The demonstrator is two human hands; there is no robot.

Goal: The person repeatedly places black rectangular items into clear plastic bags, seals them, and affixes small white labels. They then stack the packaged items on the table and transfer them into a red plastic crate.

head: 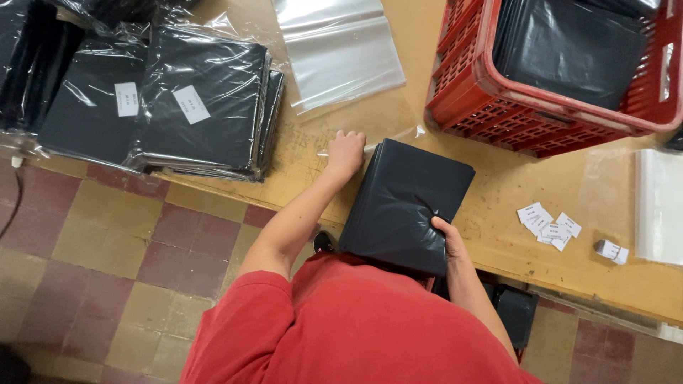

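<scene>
Right hand point(447, 235) pinches the near edge of a stack of black bags point(405, 203) lying on the table point(498, 185); left hand point(346, 151) — fingers curled — grips a clear sleeve point(395, 137) at the stack's far corner. Red crate point(491, 92) beyond; paper labels point(548, 224) to the right.

One red crate point(491, 99) is seen at the table's far right corner. Two labelled wrapped packs point(199, 107) are counted at the left edge. About six paper slips point(548, 224) lie scattered near the front edge.
</scene>
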